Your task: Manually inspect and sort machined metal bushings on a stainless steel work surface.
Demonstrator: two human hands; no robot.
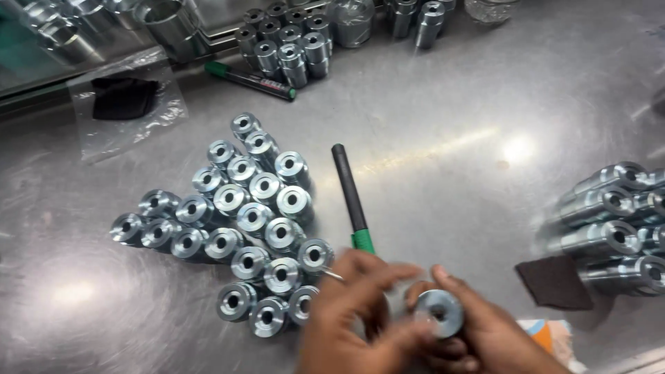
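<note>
At the near edge of the worktop [450, 125], the right hand [485, 332] grips one steel bushing [439, 312], the left hand [353, 312] pinches a thin pin [332, 275]; the left cluster of bushings [235, 228] stands sorted, the right pile [616, 221] lies waiting.

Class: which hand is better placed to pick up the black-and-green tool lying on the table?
Left. The left hand lies just below the tool; the right hand is holding a metal bushing.

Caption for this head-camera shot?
Two hands, left hand and right hand, hold a shiny metal bushing beside rows of bushings.
</note>
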